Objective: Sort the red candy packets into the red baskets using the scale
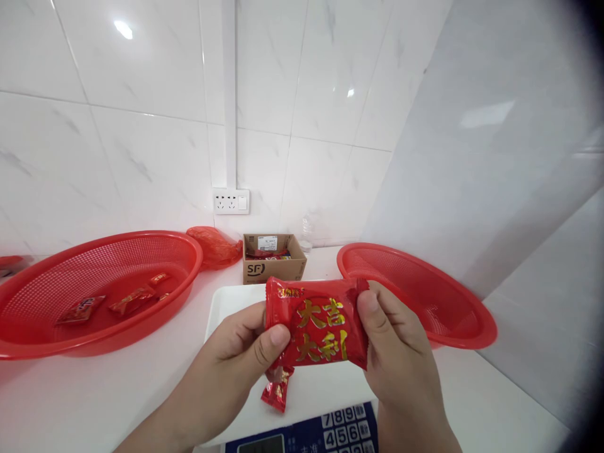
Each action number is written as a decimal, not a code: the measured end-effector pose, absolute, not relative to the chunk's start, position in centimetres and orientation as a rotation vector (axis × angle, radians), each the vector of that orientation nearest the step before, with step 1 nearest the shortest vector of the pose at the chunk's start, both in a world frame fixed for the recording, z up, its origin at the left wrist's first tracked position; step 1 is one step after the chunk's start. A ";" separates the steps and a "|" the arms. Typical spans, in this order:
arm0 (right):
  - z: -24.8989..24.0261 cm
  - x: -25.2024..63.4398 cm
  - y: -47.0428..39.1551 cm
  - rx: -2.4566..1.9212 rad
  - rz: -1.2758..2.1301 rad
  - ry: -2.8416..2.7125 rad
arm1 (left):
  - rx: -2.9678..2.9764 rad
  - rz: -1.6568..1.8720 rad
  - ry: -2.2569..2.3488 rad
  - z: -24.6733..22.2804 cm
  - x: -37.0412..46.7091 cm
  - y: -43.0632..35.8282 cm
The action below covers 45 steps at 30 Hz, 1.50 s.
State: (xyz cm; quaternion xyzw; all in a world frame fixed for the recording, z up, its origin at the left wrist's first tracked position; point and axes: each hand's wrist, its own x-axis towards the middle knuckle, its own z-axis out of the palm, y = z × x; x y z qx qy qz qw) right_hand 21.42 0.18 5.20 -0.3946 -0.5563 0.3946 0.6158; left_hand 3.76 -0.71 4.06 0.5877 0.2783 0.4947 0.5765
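Note:
Between my two hands is a red snack packet [323,324] with gold Chinese characters, its printed face toward me. My left hand [240,352] pinches its left end, thumb in front. On the right end, my right hand [394,340] grips with the thumb over the edge. The packet is held above the white weighing pan [231,302] of a digital scale. A smaller red wrapped piece [278,393] shows below the packet, over the pan; its upper end is hidden behind my left hand. Nearer me lies the scale's blue keypad panel [330,434].
A red perforated basket [127,251] with several wrapped snacks stands at left, another red basket [453,296] at right. Behind the scale are a cardboard box [274,270] holding packets, a red plastic bag [214,245] and a clear bottle [306,236]. Tiled walls enclose the table.

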 end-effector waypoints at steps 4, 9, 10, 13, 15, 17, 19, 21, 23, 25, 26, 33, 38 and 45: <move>5.4 21.3 0.1 -0.901 0.934 -1.377 | 1.309 1.247 0.682 3.9 3.5 -0.7; 5.7 21.2 -0.3 -0.948 0.996 -1.548 | 1.290 1.284 0.719 4.0 3.3 -0.7; 5.7 21.3 -0.4 -0.952 0.998 -1.549 | 1.280 1.281 0.716 3.9 3.3 -0.7; 5.7 21.6 -0.5 -0.908 1.001 -1.537 | 1.247 1.277 0.697 3.9 3.4 -0.9; 5.6 21.8 -0.5 -0.843 1.016 -1.567 | 1.222 1.281 0.678 3.9 3.5 -1.1; 5.6 22.0 -0.5 -0.804 1.030 -1.589 | 1.209 1.276 0.662 3.9 3.6 -1.2; 5.6 22.0 -0.5 -0.803 1.038 -1.557 | 1.213 1.258 0.646 4.1 3.7 -1.2; 5.6 22.0 -0.5 -0.797 1.052 -1.524 | 1.233 1.236 0.613 4.3 3.8 -1.3; 5.6 22.0 -0.5 -0.771 1.072 -1.529 | 1.258 1.212 0.577 4.4 3.8 -1.2; 5.5 22.1 -0.3 -0.747 1.089 -1.537 | 1.287 1.182 0.561 4.5 3.8 -1.2; 5.4 22.2 -0.2 -0.738 1.095 -1.532 | 1.296 1.173 0.560 4.5 3.8 -1.2; 5.0 22.1 -0.2 -0.676 1.003 -1.492 | 1.278 1.234 0.564 3.7 3.7 -1.1; 5.9 21.4 -1.3 -0.811 1.057 -1.357 | 1.299 1.176 0.560 3.8 3.6 -1.2; 5.8 21.5 -1.5 -0.800 1.255 -1.380 | 1.184 1.173 0.651 3.4 3.4 -0.9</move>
